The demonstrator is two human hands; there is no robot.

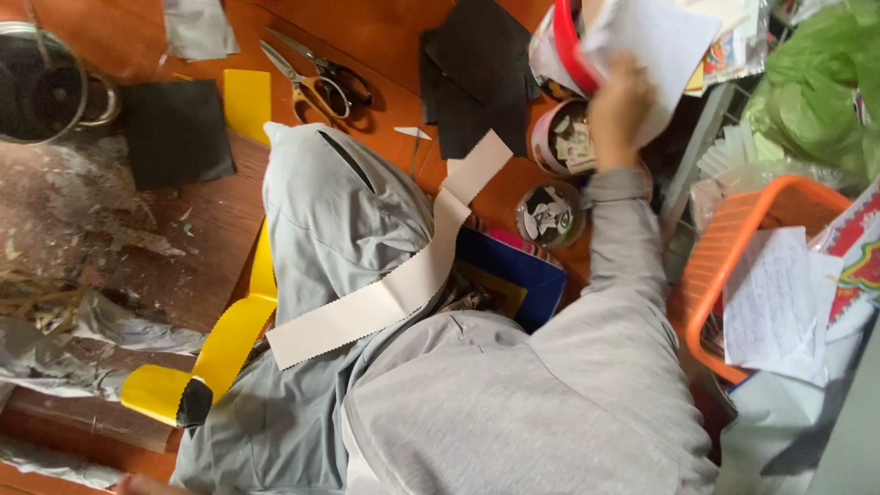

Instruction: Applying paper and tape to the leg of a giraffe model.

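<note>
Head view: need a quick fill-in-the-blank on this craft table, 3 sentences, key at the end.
1. The right hand reaches into a stack of ____ paper sheets.
2. The scissors lie on the table with their blades ____.
3. The basket at the right, holding papers, is ____ in colour.

Missing words: white; open; orange

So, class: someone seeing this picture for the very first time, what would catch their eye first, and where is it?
Probably the grey fabric heaped in the middle of the orange table, with a long cream strip lying slantwise across it and a bright yellow strip curling out at its left. Next, the grey-sleeved right hand reaching up into white papers at the top right, above an orange basket.
</note>
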